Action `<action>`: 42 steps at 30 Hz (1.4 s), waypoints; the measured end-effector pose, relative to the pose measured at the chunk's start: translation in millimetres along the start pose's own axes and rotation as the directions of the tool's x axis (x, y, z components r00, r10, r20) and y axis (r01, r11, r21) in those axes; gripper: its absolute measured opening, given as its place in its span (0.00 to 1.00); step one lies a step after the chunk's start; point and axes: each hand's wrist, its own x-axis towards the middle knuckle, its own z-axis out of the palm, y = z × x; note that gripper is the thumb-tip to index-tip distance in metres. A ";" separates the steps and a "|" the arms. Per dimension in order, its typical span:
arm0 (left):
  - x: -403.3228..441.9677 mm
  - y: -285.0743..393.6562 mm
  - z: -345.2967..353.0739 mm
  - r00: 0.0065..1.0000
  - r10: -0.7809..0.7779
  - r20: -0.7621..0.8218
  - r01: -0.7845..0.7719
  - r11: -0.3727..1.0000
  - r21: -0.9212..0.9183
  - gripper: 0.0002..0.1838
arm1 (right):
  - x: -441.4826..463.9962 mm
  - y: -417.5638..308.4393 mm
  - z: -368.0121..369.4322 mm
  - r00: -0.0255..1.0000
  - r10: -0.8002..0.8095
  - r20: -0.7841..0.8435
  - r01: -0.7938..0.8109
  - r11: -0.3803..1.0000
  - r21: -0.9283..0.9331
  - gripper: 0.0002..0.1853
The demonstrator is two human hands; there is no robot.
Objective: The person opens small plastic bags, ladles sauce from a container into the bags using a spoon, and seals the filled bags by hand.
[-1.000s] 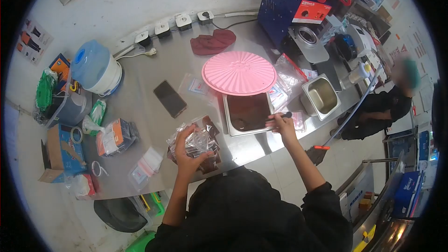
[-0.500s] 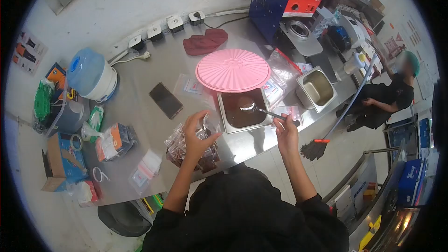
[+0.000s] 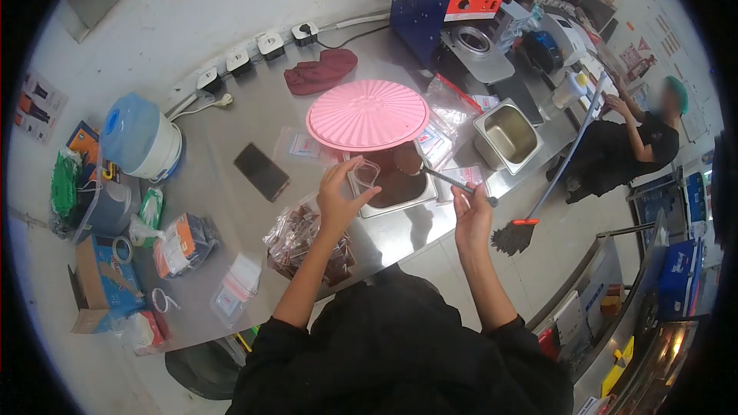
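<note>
My left hand (image 3: 338, 201) holds a small clear plastic cup (image 3: 367, 174) over the near-left edge of a steel container (image 3: 400, 206) with brown contents. In my right hand (image 3: 472, 215) is a spoon (image 3: 453, 181) with a dark handle, its brown-coated bowl raised above the same container. A pink ribbed lid (image 3: 367, 115) covers the container's far side. Left of the container, close to my left forearm, lies a heap of clear and brown wrapped packets (image 3: 296, 238).
A phone (image 3: 261, 171), a maroon cloth (image 3: 320, 71) and a blue-white tub (image 3: 142, 137) are on the steel table. An empty steel container (image 3: 507, 137) stands to the right. Beyond a mop (image 3: 513, 237), a co-worker (image 3: 630, 138) is at the right.
My left hand has moved right from the packets to the steel container with the clear cup. The spoon has come up out of the brown contents.
</note>
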 end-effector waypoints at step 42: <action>27.2 31.0 15.1 0.992 -0.077 -0.100 0.039 0.940 -0.340 0.36 | 3.5 5.8 14.6 0.970 -0.226 0.092 0.237 0.961 -0.143 0.18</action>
